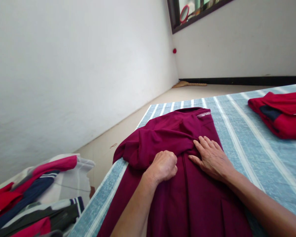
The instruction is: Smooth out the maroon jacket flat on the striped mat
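A maroon garment point(182, 197) lies spread on a blue-and-white striped sheet point(256, 148), its upper part bunched toward the left edge. My left hand point(162, 165) is curled into a fist, gripping a fold of the maroon cloth near the garment's middle. My right hand point(210, 157) lies flat on the garment beside it, fingers stretched out and pressing the cloth down. Both forearms reach in from the bottom of the view.
A folded red garment point(281, 113) rests at the sheet's right edge. A heap of red, navy, grey and white clothes point(37, 194) lies at the lower left. A white wall stands to the left; bare floor point(143, 112), a broom point(189, 84) and a window point(194, 11) lie beyond.
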Demonstrator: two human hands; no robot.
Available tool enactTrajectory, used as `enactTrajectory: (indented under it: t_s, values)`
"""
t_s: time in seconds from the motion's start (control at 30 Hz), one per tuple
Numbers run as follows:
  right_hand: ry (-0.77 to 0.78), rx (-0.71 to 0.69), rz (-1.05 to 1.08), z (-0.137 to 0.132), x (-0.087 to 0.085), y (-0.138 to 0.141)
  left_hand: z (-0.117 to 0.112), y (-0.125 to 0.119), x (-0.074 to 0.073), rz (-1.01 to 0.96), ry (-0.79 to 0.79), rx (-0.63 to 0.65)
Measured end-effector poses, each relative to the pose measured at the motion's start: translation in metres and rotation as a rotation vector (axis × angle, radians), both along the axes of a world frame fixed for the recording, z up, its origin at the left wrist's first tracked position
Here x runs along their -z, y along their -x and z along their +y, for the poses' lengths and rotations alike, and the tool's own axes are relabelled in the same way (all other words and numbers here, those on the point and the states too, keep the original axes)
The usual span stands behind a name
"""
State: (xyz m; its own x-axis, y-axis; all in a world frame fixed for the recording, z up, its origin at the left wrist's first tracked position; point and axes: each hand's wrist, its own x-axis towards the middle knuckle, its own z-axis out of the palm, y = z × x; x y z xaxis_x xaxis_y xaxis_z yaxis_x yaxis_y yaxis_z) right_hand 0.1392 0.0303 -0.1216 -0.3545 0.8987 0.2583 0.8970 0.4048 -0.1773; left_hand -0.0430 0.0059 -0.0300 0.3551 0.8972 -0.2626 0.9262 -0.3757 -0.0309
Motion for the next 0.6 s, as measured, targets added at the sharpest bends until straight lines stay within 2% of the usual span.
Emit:
enactTrajectory:
  t_s: [0.17, 0.33, 0.5, 0.6]
  values:
    - [-0.015, -0.003, 0.000, 0.000, -0.001, 0.000, 0.006, 0.021, -0.019, -0.171, -0.011, -0.090]
    - [-0.021, -0.009, -0.003, -0.001, 0.001, -0.001, 0.009, 0.051, -0.050, -0.320, -0.120, -0.215]
    - [-0.025, -0.013, -0.001, 0.000, 0.007, -0.001, 0.000, 0.092, -0.081, -0.285, -0.143, -0.386]
    - [-0.030, -0.020, -0.001, 0.000, 0.010, -0.001, -0.012, 0.130, -0.085, -0.203, -0.137, -0.478]
